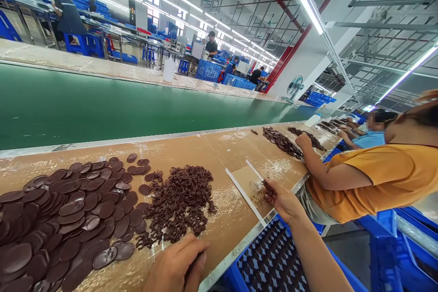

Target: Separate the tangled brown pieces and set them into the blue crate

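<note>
My right hand [281, 198] is pinched on a small dark brown piece [264, 183], held over a small board with white strips [244, 187] at the table's front edge. A clear round thing [255, 186] lies on that board beside my fingertips. My left hand [176, 264] rests low at the table edge, fingers curled together; whatever they may hold is hidden. Just beyond it lies a heap of small, twisted dark brown pieces [183, 198]. Left of that heap spreads a large pile of flat brown oval discs [87, 200], some overlapping, some glossy.
Below the edge stands a blue crate [270, 260] with rows of dark pieces. A green conveyor belt [137, 105] runs behind the worktable [219, 155]. To the right, a co-worker in an orange shirt [379, 178] sits by more brown piles [282, 141]. A white bottle [169, 69] stands beyond the belt.
</note>
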`<state>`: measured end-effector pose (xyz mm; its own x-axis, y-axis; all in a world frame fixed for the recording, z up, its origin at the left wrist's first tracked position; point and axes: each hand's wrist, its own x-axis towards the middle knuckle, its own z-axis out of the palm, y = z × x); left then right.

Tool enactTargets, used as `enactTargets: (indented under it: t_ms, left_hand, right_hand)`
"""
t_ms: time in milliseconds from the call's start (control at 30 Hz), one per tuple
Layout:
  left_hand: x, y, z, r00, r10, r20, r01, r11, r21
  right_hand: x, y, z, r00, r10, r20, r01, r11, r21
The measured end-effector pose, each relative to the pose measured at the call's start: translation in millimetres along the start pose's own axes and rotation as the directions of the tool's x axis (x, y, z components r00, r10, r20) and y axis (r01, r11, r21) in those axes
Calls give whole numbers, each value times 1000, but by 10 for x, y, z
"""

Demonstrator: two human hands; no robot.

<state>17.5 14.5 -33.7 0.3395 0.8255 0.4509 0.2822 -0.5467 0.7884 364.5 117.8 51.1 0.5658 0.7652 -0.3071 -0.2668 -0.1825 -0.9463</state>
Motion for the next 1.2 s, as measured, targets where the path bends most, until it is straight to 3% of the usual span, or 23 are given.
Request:
enactTargets:
  t_ms: [200,367,433,500,567,633,733,800,900,1067,1200]
  left_hand:
    - [30,7,-33,995,81,-61,-87,992,-92]
    - [97,85,-164,983,171,-72,-181,968,-176]
    - [94,114,-180,993,111,-37,-116,973,-200]
    - [69,140,-167,999,-53,-6,49,961,-273]
    - [36,169,-144,965,-253,66,260,903,-342]
    - [11,200,-134,918,-372,136,396,851,-346]
    - [1,241,-147,917,-383,114,398,862,-313]
    - [10,269,-165,936,-342,78,349,884,-310]
    - [35,341,-195,935,-323,145,353,888,-294]
    - [90,516,-258,833,-509,218,553,772,-313]
    - [141,594,-301,800,-559,216,599,733,-321]
  right_hand:
    - [-153,-75,-19,1000,-17,1,17,996,83]
    - [-825,-59,14,993,-8,119,-14,983,185]
    - [-1176,-27,91,967,24,255,-92,962,256]
    - [-1475,9,197,915,52,400,-197,923,331]
    - [-1678,47,301,863,66,501,-285,882,374]
    - [-1779,84,376,829,67,556,-330,861,387]
    - [-1810,126,419,805,60,590,-338,864,373]
    - [-1805,141,422,807,60,588,-322,879,352]
    - [-1807,168,428,846,43,531,-237,923,303]
    - [-1829,310,484,927,24,373,-85,985,148]
    - [-1877,437,555,939,24,342,-75,988,135]
